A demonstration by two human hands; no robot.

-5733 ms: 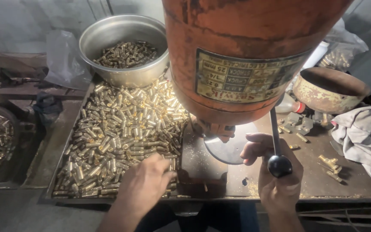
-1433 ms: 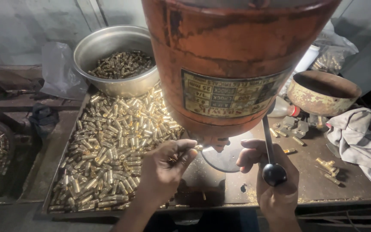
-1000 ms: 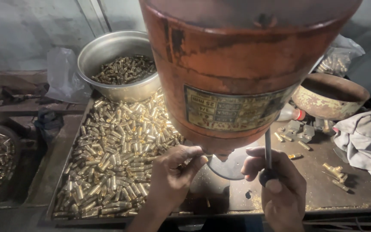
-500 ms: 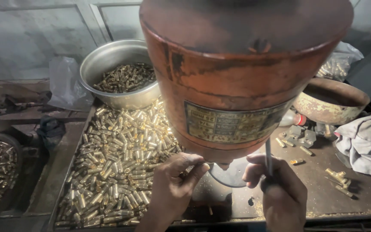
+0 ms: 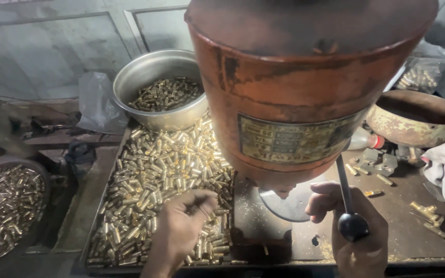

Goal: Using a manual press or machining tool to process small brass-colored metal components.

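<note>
Well, left hand (image 5: 184, 224) pinched shut over brass pieces (image 5: 171, 170), grip contents unclear; right hand (image 5: 359, 231) wraps lever (image 5: 347, 206); orange drum (image 5: 305, 87) hides work pt.

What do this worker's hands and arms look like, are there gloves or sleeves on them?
Both are bare. The left hand and the right hand wear no gloves, and no rings or watch show. The stretch of left forearm in view at the bottom edge has no sleeve; the right wrist is cut off by the frame, so a sleeve higher up cannot be ruled out.
</note>
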